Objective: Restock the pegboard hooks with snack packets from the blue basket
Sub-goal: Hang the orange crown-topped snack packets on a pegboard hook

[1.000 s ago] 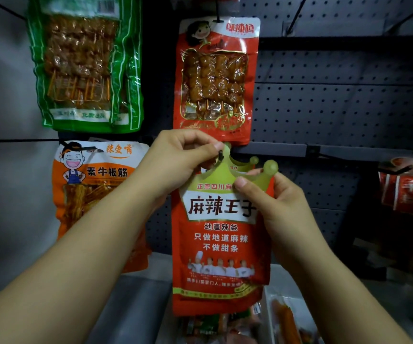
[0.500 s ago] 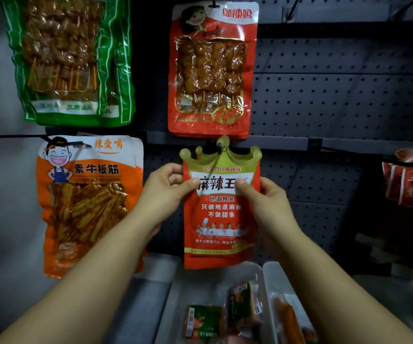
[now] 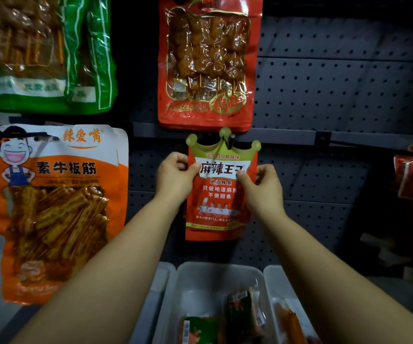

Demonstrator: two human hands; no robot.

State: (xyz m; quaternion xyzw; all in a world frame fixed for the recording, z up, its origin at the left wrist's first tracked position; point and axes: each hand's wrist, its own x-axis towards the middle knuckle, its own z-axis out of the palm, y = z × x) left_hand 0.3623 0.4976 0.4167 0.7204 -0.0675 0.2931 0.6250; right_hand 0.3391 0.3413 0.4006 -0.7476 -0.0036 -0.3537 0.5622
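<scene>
Crown-topped red packet (image 3: 221,194) at frame centre, hanging on black hook (image 3: 230,141) through hole in crown top, against dark pegboard (image 3: 337,95). Left hand (image 3: 175,177) pinches packet's left edge, thumb on front. Right hand (image 3: 262,187) pinches right edge likewise. Red skewer packet (image 3: 208,60) hangs directly above; orange packet (image 3: 56,209) at left, green packet (image 3: 46,53) upper left. Clear bins (image 3: 215,274) with small packets at bottom centre.

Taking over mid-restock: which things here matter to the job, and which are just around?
In play: red crown-topped snack packet, black peg hook, left hand, right hand.
Just around: orange packet, green packet, red skewer packet, clear plastic bins.
</scene>
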